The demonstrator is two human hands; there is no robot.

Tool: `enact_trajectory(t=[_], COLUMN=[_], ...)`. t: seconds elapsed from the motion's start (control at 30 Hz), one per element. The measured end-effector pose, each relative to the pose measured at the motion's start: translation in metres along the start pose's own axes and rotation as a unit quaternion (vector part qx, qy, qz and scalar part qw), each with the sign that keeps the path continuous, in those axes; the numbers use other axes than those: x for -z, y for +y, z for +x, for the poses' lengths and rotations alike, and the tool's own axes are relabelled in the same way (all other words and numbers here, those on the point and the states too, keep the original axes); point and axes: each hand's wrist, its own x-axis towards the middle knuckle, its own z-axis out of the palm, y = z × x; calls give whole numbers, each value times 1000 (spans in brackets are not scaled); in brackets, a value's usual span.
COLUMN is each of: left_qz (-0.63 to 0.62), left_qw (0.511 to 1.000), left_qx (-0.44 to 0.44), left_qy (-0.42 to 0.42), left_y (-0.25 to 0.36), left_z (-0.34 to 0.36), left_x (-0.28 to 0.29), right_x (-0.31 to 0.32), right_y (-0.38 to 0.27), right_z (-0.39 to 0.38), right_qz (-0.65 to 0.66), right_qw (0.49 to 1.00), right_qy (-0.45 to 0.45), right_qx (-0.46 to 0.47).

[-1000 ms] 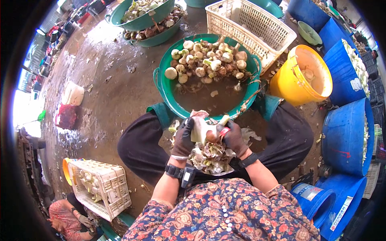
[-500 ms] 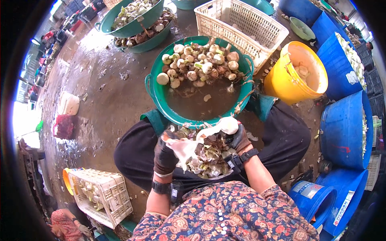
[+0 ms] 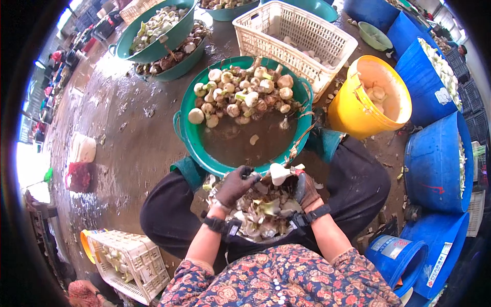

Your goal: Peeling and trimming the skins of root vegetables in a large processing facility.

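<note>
In my gloved right hand [image 3: 308,191] is a white, peeled garlic bulb [image 3: 280,174], held above my lap by the near rim of the green basin [image 3: 180,132]. My gloved left hand [image 3: 237,187] is just left of the bulb and apart from it. Its fingers are curled together, and whatever they pinch, if anything, is too small to make out. Beneath both hands, a heap of garlic skins and leaves [image 3: 267,211] fills my lap. Unpeeled garlic bulbs [image 3: 245,92] are piled in the far half of the basin, with brown muddy residue in its near half.
Beyond the basin stands a cream plastic crate [image 3: 286,51]; right of it is a yellow bucket [image 3: 353,110] with pale bulbs inside. Large blue tubs [image 3: 432,163] line the right side. Stacked green basins [image 3: 176,71] stand far left, and another crate [image 3: 146,266] lies near left.
The large pale skin is gone from my left hand, which has moved up and right toward the basin. The bulb in my right hand has shifted slightly left and down.
</note>
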Motion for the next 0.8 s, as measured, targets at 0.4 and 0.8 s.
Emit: enact_trajectory(t=[0.4,0.8], left_qz=[111,-30], left_qw=[992,981], left_qx=[57,-172], left_qy=[-21,-87], left_y=[23,27], left_z=[240,84], left_x=[-95,-56], right_x=[-27,-17], right_y=[-125,-30], right_z=[-8,42], right_qz=[4,-286], right_qw=[984,935], right_qy=[-48,85], right_qx=[173,193])
